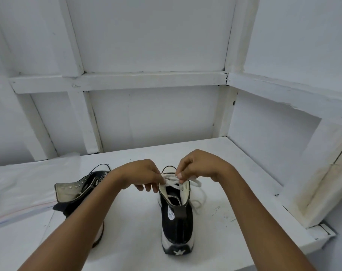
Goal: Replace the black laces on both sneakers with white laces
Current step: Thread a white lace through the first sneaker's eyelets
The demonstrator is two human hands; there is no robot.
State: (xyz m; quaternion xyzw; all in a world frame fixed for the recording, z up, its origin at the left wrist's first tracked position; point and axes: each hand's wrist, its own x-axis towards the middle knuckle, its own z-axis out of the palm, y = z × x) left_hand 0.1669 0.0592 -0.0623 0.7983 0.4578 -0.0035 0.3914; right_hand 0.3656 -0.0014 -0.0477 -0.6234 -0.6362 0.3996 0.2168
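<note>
A black high-top sneaker [177, 222] stands heel toward me on the white table [135, 241], threaded with a white lace [193, 182]. My left hand [140, 175] pinches a strand of that lace at the top left eyelets. My right hand [201, 165] pinches another strand just above the collar, and a loose lace end trails down the shoe's right side. A second black sneaker [76, 194] lies to the left, partly behind my left forearm, its collar spread wide, with a dark lace visible at its far end.
White framed walls close in the back and the right side. A clear plastic sheet [19, 192] covers the table's left part. The table's right edge [310, 231] is close to the laced shoe.
</note>
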